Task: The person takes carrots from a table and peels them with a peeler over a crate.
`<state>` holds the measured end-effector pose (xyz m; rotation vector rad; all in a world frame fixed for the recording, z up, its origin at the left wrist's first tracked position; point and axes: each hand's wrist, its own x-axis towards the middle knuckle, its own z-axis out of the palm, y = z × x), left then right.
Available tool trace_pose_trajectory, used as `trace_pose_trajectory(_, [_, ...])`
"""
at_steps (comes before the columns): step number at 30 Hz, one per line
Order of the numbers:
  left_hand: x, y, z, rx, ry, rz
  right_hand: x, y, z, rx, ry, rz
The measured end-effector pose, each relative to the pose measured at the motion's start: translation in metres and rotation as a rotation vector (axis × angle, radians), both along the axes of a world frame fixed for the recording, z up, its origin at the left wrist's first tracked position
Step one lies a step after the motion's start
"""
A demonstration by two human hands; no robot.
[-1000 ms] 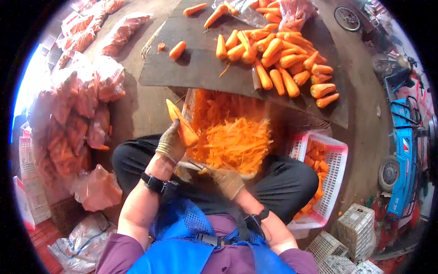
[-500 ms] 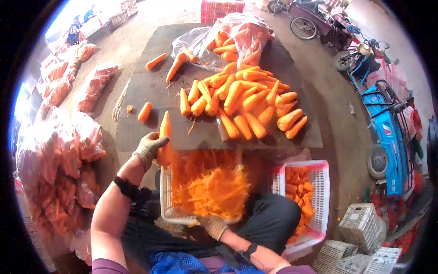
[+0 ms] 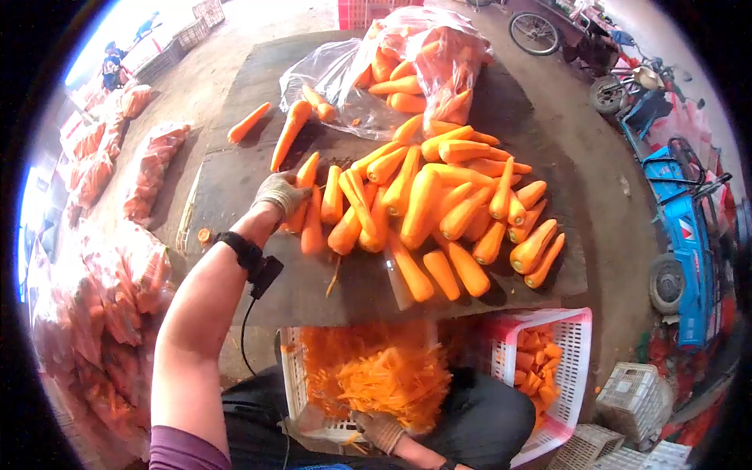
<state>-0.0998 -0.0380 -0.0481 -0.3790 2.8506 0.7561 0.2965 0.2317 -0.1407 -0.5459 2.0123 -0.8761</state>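
My left hand (image 3: 280,196), in a light work glove, reaches to the left edge of the pile of carrots (image 3: 423,205) on the dark board (image 3: 360,305). Its fingers are closed round a carrot (image 3: 309,169) with the tip pointing away from me. Below the board, a white basket (image 3: 293,376) holds thin orange peelings (image 3: 395,384), partly smeared. My right hand (image 3: 380,431), also gloved, is low at the near side of this basket with its fingers curled; what it grips, if anything, is hidden. A flat grey strip (image 3: 398,280) lies partly under the near carrots.
A clear plastic bag of carrots (image 3: 450,63) lies at the board's far side, with loose carrots (image 3: 249,123) to its left. A pink-and-white basket (image 3: 578,360) of carrot pieces stands right. Bagged carrots (image 3: 102,313) are stacked left; a blue cart (image 3: 680,235) stands far right.
My left hand has moved away from the basket to the pile's left edge, carrying a carrot. The view has shifted, so the board appears lower. My right hand stays by the basket.
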Motion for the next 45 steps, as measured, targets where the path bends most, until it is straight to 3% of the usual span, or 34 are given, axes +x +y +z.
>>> trace_pose_trajectory(3, [-0.011,-0.012,-0.005,0.266,0.076,-0.173,-0.010,0.002,-0.012,-0.074,0.178,0.028])
trace_pose_trajectory(4, [-0.020,-0.024,-0.002,0.534,-0.111,0.062,-0.007,0.005,-0.021,-0.225,0.204,-0.044])
trace_pose_trajectory(5, [-0.016,-0.029,0.024,0.674,-0.087,0.149,-0.016,0.005,-0.007,-0.180,0.121,-0.033])
trace_pose_trajectory(7, [-0.012,-0.058,0.056,0.567,0.075,0.106,-0.055,0.000,0.026,-0.088,-0.020,-0.010])
trace_pose_trajectory(8, [-0.015,-0.085,0.056,0.485,0.055,0.127,-0.037,-0.002,-0.003,-0.139,0.250,-0.092])
trace_pose_trajectory(10, [-0.015,-0.128,0.059,0.264,0.023,0.149,-0.051,-0.007,0.010,-0.094,-0.191,-0.247])
trace_pose_trajectory(13, [-0.014,-0.154,0.058,0.150,0.018,0.123,-0.059,-0.012,0.004,-0.174,-0.219,-0.291])
trace_pose_trajectory(16, [-0.037,-0.155,0.053,-0.274,0.295,-0.159,-0.078,-0.020,0.020,0.016,-0.722,-0.583])
trace_pose_trajectory(18, [-0.067,-0.161,0.035,-0.290,0.391,-0.043,-0.067,-0.012,0.006,-0.101,-0.492,-0.475])
trace_pose_trajectory(21, [-0.119,-0.165,0.007,-0.403,0.460,0.079,-0.056,-0.007,-0.021,-0.129,-0.440,-0.472])
trace_pose_trajectory(23, [-0.138,-0.147,0.007,-0.420,0.359,0.216,-0.055,-0.010,-0.022,-0.138,-0.497,-0.598])
trace_pose_trajectory(25, [-0.144,-0.129,0.007,-0.288,0.533,0.133,-0.055,-0.015,-0.019,-0.188,-0.543,-0.791])
trace_pose_trajectory(28, [-0.159,-0.085,-0.002,-0.013,0.561,-0.054,-0.065,-0.014,-0.011,-0.100,-0.852,-0.821])
trace_pose_trajectory(31, [-0.175,-0.047,-0.014,-0.288,0.372,-0.032,-0.094,-0.014,0.018,0.018,-1.057,-0.813])
trace_pose_trajectory(32, [-0.175,-0.037,-0.012,-0.219,0.326,0.060,-0.095,-0.013,0.016,0.001,-0.957,-0.773])
trace_pose_trajectory(34, [-0.184,-0.023,-0.011,-0.360,0.477,-0.040,-0.087,-0.013,0.009,-0.033,-0.763,-0.710])
trace_pose_trajectory(37, [-0.198,0.003,-0.012,-0.498,0.548,-0.085,-0.061,-0.009,-0.018,-0.077,-0.800,-0.774])
trace_pose_trajectory(39, [-0.213,0.002,-0.023,-0.638,0.244,-0.367,-0.072,-0.007,-0.003,-0.051,-0.781,-0.767])
trace_pose_trajectory(42, [-0.199,0.023,-0.005,-0.524,0.096,-0.204,-0.083,-0.002,0.008,-0.016,-0.720,-0.690])
trace_pose_trajectory(45, [-0.207,-0.007,-0.030,-0.352,0.149,-0.165,-0.079,-0.002,0.006,-0.064,-0.673,-0.689])
